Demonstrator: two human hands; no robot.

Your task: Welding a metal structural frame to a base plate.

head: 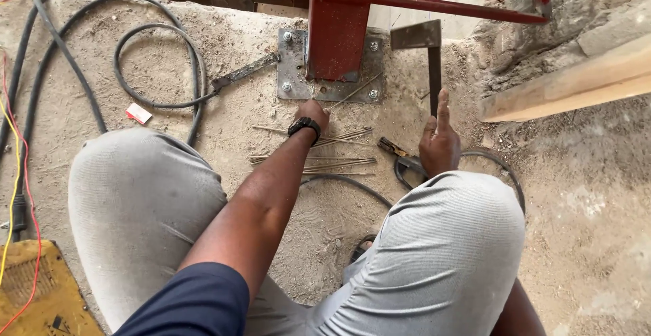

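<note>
I squat over a sandy concrete floor, grey trouser knees at both sides. My left hand [313, 113], with a black wristwatch, reaches forward and pinches a thin welding rod [352, 93] that lies slanted across the grey steel base plate [293, 78] of a red steel post [337, 34]. My right hand [439, 143] rests on my right knee with the forefinger stretched up, holding nothing. Just left of it an electrode holder [393, 148] lies on the floor. Several loose welding rods [325, 160] lie scattered between my hands.
A dark steel angle bracket [427, 51] stands right of the post. Black cables [159, 71] loop across the floor at left, one ending in a clamp by the plate. A yellow machine [41, 288] sits at bottom left. A wooden plank [569, 82] lies at right.
</note>
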